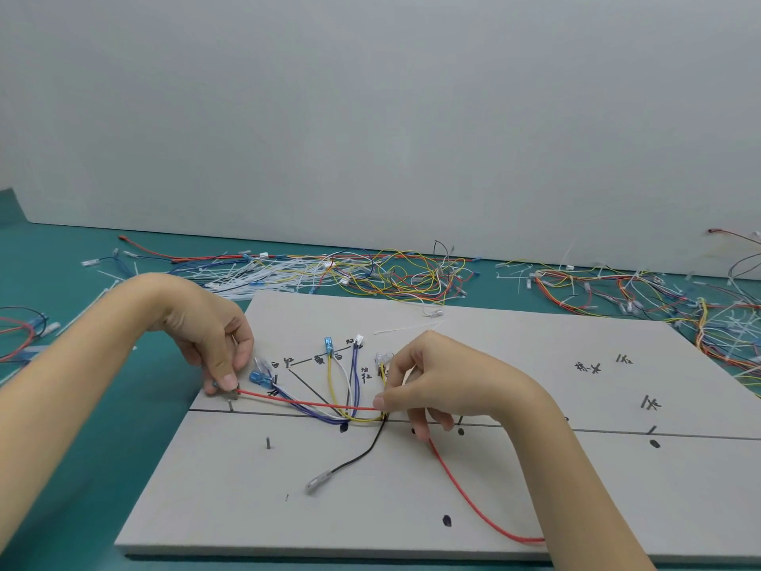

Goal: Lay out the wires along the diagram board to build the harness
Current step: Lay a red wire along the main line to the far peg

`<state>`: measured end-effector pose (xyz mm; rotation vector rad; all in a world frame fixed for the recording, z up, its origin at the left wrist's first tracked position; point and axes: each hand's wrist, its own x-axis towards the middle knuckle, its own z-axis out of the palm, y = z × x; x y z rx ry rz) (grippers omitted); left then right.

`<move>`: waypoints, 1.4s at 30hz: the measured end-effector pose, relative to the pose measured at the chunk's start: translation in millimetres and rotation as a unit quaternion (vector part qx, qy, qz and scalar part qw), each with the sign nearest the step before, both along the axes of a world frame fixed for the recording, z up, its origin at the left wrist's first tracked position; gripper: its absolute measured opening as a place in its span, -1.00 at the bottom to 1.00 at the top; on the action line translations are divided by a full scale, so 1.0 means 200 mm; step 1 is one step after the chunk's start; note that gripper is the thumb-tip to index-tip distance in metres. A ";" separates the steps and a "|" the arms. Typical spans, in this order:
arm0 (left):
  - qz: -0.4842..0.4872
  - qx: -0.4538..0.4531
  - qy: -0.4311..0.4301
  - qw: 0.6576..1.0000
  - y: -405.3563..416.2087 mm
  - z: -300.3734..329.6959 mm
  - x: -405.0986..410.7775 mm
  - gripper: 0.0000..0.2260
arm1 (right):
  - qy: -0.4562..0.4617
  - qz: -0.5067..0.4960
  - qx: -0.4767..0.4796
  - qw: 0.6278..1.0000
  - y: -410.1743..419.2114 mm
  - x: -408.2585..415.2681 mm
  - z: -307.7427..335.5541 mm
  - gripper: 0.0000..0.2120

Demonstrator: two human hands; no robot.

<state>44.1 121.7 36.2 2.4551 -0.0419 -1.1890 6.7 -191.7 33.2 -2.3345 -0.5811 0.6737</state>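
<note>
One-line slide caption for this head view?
Both hands, left hand and right hand, stretch a red wire across the grey diagram board over already laid wires.

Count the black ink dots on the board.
4 dots clear: one below the wire bundle, one beside the right hand, one far right, one near the front edge. More may hide beneath the hand.

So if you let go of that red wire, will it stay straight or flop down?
Probably flop. The red wire only looks straight where the left hand and right hand hold it taut; past the right hand it sags in a loose curve across the board. It looks thin, so likely very light too.
</note>
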 end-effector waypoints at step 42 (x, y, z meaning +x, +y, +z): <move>-0.087 -0.115 -0.205 0.968 -0.62 -0.03 -0.23 -0.89 | 0.108 -0.003 -0.049 0.993 -0.05 0.00 0.02 -0.84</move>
